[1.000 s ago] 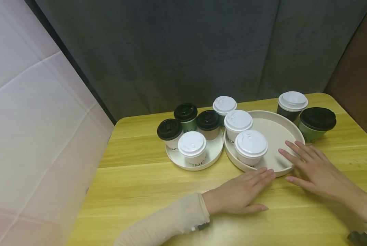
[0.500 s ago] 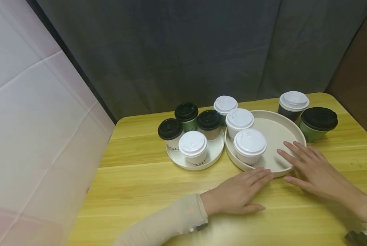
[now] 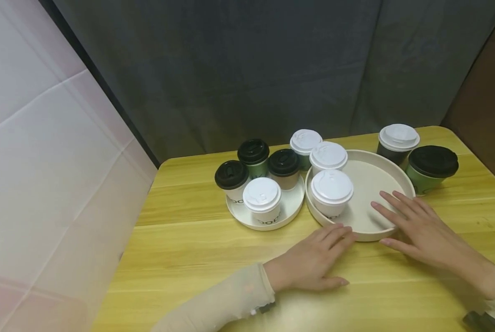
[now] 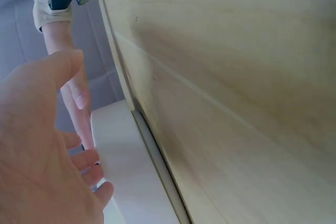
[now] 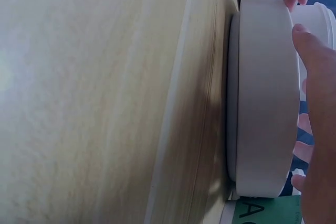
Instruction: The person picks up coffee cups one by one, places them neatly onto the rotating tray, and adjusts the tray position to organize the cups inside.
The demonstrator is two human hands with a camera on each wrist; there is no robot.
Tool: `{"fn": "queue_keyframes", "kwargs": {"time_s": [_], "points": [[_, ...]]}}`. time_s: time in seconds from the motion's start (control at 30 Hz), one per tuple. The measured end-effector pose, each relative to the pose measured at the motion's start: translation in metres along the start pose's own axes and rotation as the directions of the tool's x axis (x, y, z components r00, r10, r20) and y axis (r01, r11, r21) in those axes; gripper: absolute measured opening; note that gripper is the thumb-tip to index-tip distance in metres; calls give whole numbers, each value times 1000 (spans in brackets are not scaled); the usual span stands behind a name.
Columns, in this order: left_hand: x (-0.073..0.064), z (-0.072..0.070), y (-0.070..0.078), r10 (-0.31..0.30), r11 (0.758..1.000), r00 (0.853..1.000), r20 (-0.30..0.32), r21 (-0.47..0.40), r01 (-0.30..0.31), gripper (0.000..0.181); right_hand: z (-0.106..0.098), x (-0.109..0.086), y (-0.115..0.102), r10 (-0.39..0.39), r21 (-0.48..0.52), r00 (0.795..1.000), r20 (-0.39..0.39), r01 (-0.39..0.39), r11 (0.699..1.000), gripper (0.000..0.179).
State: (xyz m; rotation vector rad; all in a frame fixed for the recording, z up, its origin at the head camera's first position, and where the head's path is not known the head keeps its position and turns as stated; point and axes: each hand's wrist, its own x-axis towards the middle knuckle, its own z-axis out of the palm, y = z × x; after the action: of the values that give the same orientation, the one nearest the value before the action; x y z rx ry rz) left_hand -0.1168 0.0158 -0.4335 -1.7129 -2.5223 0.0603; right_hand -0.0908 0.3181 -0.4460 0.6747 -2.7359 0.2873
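A large round cream tray (image 3: 367, 203) with a low wall stands between my two hands. Two white-lidded cups, a front cup (image 3: 332, 191) and a rear cup (image 3: 328, 159), stand upright at its left side. My left hand (image 3: 307, 263) touches the tray's front rim with its fingertips, fingers extended and thumb apart. On the right, my right hand (image 3: 426, 230) has spread fingers reaching over the tray's rim, thumb at the front wall. In the right wrist view the tray's outer wall (image 5: 268, 98) lies beside that thumb. Neither hand grips a cup.
Left of the tray, a smaller white plate (image 3: 290, 207) carries several lidded cups. Behind stands a green cup with white lid (image 3: 306, 143). A dark cup with white lid (image 3: 398, 143) and a green cup with black lid (image 3: 430, 170) stand right. A grey curtain (image 3: 247, 78) hangs behind the wooden table (image 3: 189, 258).
The tray has turned clockwise: its front cup shifted left and back, its rear cup back and slightly right. My left hand slid left with the rim; my right hand moved slightly left.
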Motion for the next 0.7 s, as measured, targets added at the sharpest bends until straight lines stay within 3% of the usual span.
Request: {"fn": "queue_keyframes", "kwargs": {"time_s": [0.27,0.47,0.7], "points": [[-4,-1,-10,-47,999,999,5,-13,47,91,0,1,-2,15,9,1000,15,-15,1000,87],[-9,-4,-18,-78,997,997,-5,28,78,90,0,1,-4,29,23,999,38,-30,999,87],[-15,-4,-27,-83,996,997,-3,46,83,83,2,3,-7,12,34,999,30,-13,999,87]]}}
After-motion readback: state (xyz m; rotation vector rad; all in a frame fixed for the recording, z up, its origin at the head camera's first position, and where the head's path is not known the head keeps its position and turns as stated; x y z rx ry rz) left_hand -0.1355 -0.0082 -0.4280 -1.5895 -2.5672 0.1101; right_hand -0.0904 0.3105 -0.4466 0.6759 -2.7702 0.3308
